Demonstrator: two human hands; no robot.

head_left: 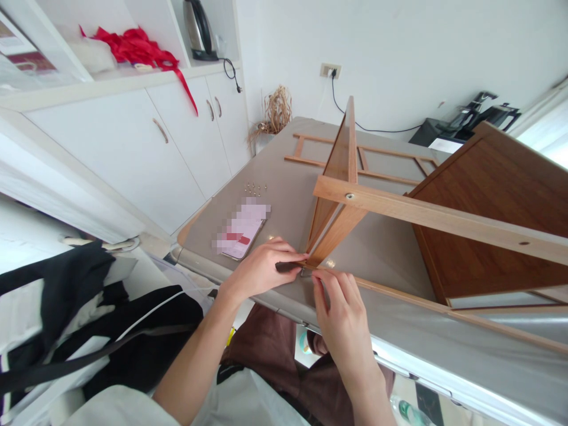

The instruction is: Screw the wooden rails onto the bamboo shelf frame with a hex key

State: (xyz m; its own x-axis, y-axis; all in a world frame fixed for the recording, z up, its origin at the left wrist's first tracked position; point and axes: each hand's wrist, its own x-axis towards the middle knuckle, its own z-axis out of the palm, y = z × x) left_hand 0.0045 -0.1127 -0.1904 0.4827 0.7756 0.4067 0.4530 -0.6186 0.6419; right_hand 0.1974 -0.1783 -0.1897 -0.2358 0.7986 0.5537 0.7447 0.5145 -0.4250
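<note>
The left hand [261,267] pinches the wooden frame [421,209] at its near lower corner; the right hand [342,303], fingers curled, is at a small metal piece [306,272] there, though I cannot tell whether it grips it. From the hands, the frame rises towards 1 o'clock, a phone [247,228] lies at 10, small fasteners [254,192] at 11

On the table [288,192], a phone [245,228] left of the standing frame [399,203] — small fittings [260,187] behind the phone.
</note>
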